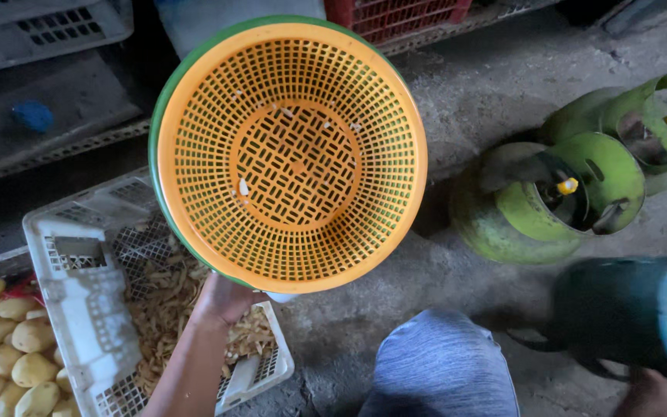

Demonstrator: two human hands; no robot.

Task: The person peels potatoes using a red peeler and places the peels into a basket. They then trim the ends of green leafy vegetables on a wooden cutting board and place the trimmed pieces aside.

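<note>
Colander (291, 154), orange and round in its green bowl, tilts mouth-up toward me above my left hand (225, 297), whose grip pinches the near rim over the white crate (86, 309) of peelings, my right hand (658, 394) low, unclear.

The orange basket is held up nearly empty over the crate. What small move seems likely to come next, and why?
Probably a tilt or shake of the orange basket over the white crate. The left hand grips its lower rim, only a few pale scraps cling to the mesh, and the crate just below holds a heap of peelings. The right hand is not clearly in view.
</note>
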